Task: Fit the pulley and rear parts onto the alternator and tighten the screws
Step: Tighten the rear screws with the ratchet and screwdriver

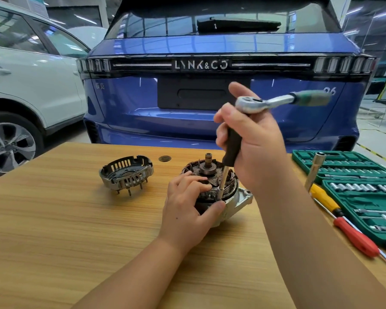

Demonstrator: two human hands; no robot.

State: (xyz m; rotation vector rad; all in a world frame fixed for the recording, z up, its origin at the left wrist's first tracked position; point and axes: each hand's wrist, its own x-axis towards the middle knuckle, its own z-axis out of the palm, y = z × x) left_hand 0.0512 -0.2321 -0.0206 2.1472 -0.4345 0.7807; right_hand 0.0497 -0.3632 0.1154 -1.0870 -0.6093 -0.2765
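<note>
A: Which parts are hidden or unclear?

B: The green grip of the ratchet (pixel 276 101) is blurred. The right hand (pixel 254 141) covers most of the black extension handle (pixel 232 148) beneath the ratchet head, and the socket tip (pixel 221 189) meets the alternator (pixel 221 192) at a point too small to resolve; the screw itself cannot be made out. The left hand (pixel 187 208) conceals the near side of the alternator. The socket set case (pixel 366 197) is cut off at the right edge.

A: Where does the alternator lie relative to the hands?

B: It rests on the wooden table (pixel 65 219), right of centre, its shaft (pixel 208 163) pointing up. The left hand grips it from the near side, fingers curled over the copper windings and thumb pressed on the housing. The right hand is above it, fingers wrapped round the black handle, holding the tool upright on the rim.

A: And the rest?

B: The rear cover (pixel 126 175) lies apart, to the left. A red-handled screwdriver (pixel 354 237) and a yellow-handled one (pixel 323 198) lie beside the case. A blue car (pixel 143 97) stands behind the table.
</note>
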